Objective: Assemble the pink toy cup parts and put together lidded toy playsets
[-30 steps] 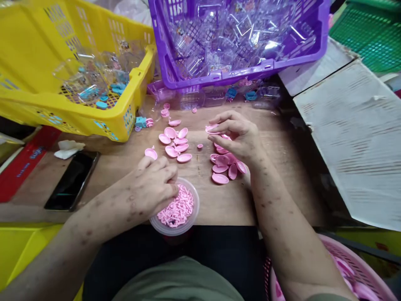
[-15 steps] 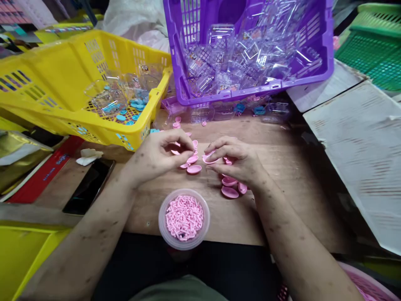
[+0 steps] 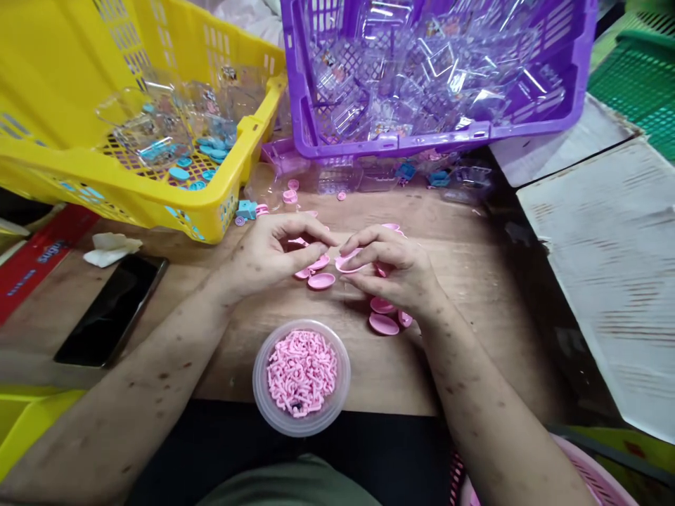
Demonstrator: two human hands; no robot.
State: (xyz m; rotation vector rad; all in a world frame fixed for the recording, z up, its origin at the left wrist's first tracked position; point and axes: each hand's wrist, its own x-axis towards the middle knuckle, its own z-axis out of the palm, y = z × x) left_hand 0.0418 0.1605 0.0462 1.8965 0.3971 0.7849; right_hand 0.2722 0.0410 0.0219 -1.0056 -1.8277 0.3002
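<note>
My right hand (image 3: 393, 267) grips a pink oval plastic piece (image 3: 349, 261), shaped like a shallow dish, between thumb and fingers just above the table. Close on its left is my left hand (image 3: 282, 246), with thumb and forefinger drawn together beside that piece. Whatever lies between those two fingertips is too small to make out. Below the left fingers, more pink oval pieces (image 3: 321, 281) rest on the wood. Others (image 3: 384, 324) lie under and in front of my right hand, partly covered by it. Nearer to me stands a round clear tub (image 3: 256, 383) of small pink plastic bits (image 3: 303, 372).
A yellow basket (image 3: 211, 211) with clear cases and blue discs stands at left. The purple basket (image 3: 443, 144) behind my hands holds many clear cases. A phone (image 3: 110, 309) lies left on the wooden table (image 3: 474, 295); cardboard (image 3: 606, 267) borders the right.
My left forefinger has stretched toward the pink oval piece, bringing the two hands closer together. The right hand keeps its hold. The whole view has shifted slightly.
</note>
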